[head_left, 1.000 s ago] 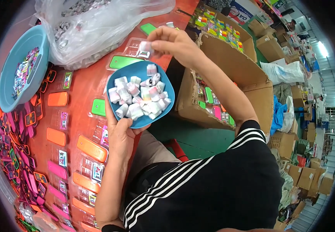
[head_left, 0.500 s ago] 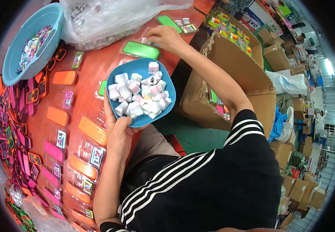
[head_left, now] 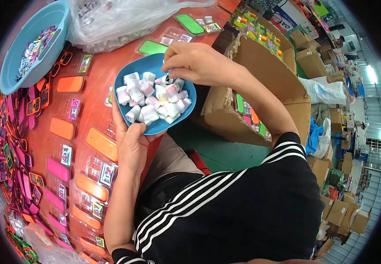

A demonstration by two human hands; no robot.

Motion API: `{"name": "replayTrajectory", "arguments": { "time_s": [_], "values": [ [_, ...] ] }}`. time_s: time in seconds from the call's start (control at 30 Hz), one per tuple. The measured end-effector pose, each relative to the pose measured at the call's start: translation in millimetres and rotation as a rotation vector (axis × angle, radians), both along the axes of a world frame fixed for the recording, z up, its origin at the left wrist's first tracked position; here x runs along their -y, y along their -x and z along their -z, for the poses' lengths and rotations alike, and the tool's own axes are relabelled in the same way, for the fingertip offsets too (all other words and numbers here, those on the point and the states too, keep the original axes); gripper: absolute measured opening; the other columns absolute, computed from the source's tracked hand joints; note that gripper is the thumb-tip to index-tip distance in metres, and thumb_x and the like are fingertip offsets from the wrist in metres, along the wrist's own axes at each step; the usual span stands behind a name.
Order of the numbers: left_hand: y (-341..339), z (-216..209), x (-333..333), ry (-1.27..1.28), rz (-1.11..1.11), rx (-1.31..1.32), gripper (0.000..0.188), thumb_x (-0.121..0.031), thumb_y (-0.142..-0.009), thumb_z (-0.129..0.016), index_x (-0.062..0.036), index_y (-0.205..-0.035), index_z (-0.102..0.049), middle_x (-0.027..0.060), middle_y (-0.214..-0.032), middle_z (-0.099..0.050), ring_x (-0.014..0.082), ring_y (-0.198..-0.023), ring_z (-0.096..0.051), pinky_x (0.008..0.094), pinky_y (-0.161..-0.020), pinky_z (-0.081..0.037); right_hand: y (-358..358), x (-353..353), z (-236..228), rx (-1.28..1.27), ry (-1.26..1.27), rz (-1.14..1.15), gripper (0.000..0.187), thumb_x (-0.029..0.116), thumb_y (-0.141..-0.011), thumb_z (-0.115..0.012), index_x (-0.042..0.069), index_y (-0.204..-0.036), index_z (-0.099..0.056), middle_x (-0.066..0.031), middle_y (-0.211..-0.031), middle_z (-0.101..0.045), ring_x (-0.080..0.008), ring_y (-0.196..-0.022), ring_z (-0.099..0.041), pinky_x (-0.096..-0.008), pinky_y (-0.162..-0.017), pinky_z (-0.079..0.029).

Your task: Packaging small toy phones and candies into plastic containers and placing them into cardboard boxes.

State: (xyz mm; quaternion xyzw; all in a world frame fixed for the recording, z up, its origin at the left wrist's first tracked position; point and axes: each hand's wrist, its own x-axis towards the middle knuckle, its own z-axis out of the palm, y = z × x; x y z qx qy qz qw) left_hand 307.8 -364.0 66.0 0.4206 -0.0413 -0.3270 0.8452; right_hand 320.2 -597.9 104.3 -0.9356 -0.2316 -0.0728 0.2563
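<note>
My left hand (head_left: pixel 131 143) holds a blue bowl (head_left: pixel 121 115) from below and the near side, thumb on its rim. Small white wrapped rolls (head_left: pixel 150 113) with faint coloured print lie heaped in it. Over the bowl's far right rim, my right hand (head_left: pixel 195 64) is closed in a pinch around what looks like one of these rolls, mostly covered by the fingers. Just beyond the bowl lies a green oblong case (head_left: pixel 151 47) in a clear plastic tray. A small printed packet (head_left: pixel 185 38) and a white roll (head_left: pixel 167 41) sit in the tray too.
Rows of orange cases (head_left: pixel 102 143) and magenta cases (head_left: pixel 58 170) in clear trays cover the red table (head_left: pixel 41 145). A blue basin (head_left: pixel 8 66) of packets and a plastic bag (head_left: pixel 111 26) stand at the back. Open cardboard boxes (head_left: pixel 260 83) stand at the right.
My right hand has moved from the tray with the green case back to the bowl, pinching among the rolls. The bowl has shifted slightly away and left.
</note>
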Motion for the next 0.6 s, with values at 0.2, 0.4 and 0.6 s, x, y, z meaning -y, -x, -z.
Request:
{"name": "replayTrajectory", "arguments": {
  "time_s": [0.2,0.4,0.6],
  "values": [
    [0.1,0.6,0.5,0.036,-0.003,0.008,0.087,0.006,-0.07,-0.037,-0.0229,-0.145,-0.003,0.015,-0.139,-0.03,0.0334,-0.118,-0.047,0.0461,-0.083,-0.053,-7.9,-8.5,-3.2,0.118,0.013,0.094,0.017,0.012,-0.08,-0.062,0.003,-0.094,-0.063,-0.011,-0.083,-0.062,-0.0273,-0.077,-0.061,-0.0342,-0.067,-0.048],
    [2.8,4.9,1.7,-0.014,-0.044,-0.017,0.09,0.007,-0.067,-0.035,-0.0236,-0.145,-0.003,0.0144,-0.138,-0.031,0.0309,-0.116,-0.049,0.0458,-0.082,-0.053,-6.6,-37.8,-3.0,-0.131,0.246,0.204,0.019,0.018,-0.08,-0.059,0.006,-0.093,-0.062,-0.0077,-0.088,-0.063,-0.0258,-0.081,-0.062,-0.0372,-0.069,-0.049],
    [1.5,2.5,-0.9,-0.037,-0.035,-0.046,0.09,0.008,-0.067,-0.034,-0.0237,-0.145,-0.004,0.0148,-0.138,-0.031,0.0313,-0.115,-0.05,0.0459,-0.08,-0.054,-11.6,-19.0,6.2,-0.167,-0.416,0.192,0.018,0.016,-0.081,-0.066,0.002,-0.092,-0.06,-0.0006,-0.081,-0.063,-0.0047,-0.074,-0.056,-0.0218,-0.065,-0.046]
  ]
}}
